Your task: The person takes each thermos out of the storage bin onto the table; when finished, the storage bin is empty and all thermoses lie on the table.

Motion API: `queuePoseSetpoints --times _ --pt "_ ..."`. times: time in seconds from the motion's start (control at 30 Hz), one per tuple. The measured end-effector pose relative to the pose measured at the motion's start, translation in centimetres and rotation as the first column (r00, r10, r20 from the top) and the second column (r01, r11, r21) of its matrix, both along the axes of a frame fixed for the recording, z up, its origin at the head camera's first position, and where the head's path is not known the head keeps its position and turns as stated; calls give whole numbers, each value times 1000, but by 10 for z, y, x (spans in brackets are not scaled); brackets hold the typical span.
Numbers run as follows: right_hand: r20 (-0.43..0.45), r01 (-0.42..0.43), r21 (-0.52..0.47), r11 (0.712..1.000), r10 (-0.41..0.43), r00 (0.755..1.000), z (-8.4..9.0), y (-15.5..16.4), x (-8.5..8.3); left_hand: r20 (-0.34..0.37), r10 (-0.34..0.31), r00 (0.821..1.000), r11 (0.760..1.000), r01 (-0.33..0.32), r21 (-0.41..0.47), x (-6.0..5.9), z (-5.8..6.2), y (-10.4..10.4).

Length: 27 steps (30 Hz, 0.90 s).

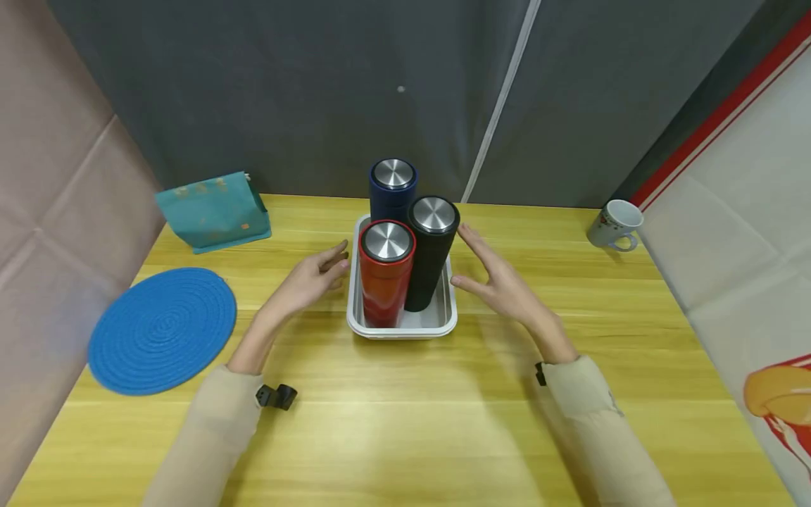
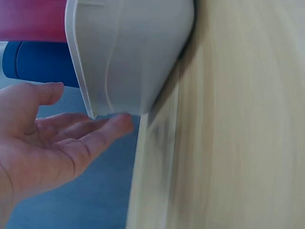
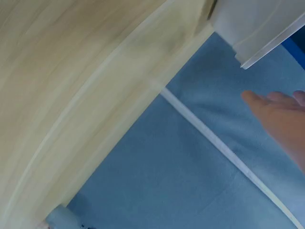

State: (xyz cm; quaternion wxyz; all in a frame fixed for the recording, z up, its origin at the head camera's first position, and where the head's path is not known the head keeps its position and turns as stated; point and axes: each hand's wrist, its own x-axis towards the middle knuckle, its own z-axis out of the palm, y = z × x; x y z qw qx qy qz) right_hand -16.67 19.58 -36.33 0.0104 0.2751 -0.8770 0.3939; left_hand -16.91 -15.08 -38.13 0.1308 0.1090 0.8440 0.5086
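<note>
Three thermos bottles with shiny steel lids stand in a white rectangular tray (image 1: pixel 410 332): a red thermos (image 1: pixel 385 285) in front, a black thermos (image 1: pixel 429 260) on the right and a dark blue thermos (image 1: pixel 393 193) behind. Left of the tray is my left hand (image 1: pixel 313 278), fingers extended toward its side; in the left wrist view the fingertips (image 2: pixel 125 123) are right by the tray wall (image 2: pixel 128 57). On the other side, my right hand (image 1: pixel 500 282) has its fingers spread, close to the tray and the black thermos, with nothing in its grasp.
A round blue woven placemat (image 1: pixel 165 331) lies at the left of the wooden table (image 1: pixel 393 436). Behind it stands a teal bag (image 1: pixel 215 211). At the far right is a patterned mug (image 1: pixel 614 224). A grey curtain (image 1: pixel 285 91) hangs along the back edge.
</note>
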Motion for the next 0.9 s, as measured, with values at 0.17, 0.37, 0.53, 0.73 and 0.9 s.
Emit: queuePoseSetpoints --times 0.17,0.37,0.53,0.73,0.9 --pt "85 -33 -113 993 43 995 11 -14 5 195 29 980 969 -75 236 -3 -2 4" --pt "145 -54 -328 943 107 984 6 -25 -1 277 57 959 932 -151 331 -7 -5 8" --pt "193 -33 -417 908 125 973 8 -34 0 295 51 954 920 -160 359 -10 -6 11" --pt "197 -39 -407 912 129 972 21 -45 4 308 49 950 901 -175 396 -12 -6 13" --pt "200 -19 -416 909 112 973 27 -51 8 331 65 941 900 -199 388 -13 -4 15"
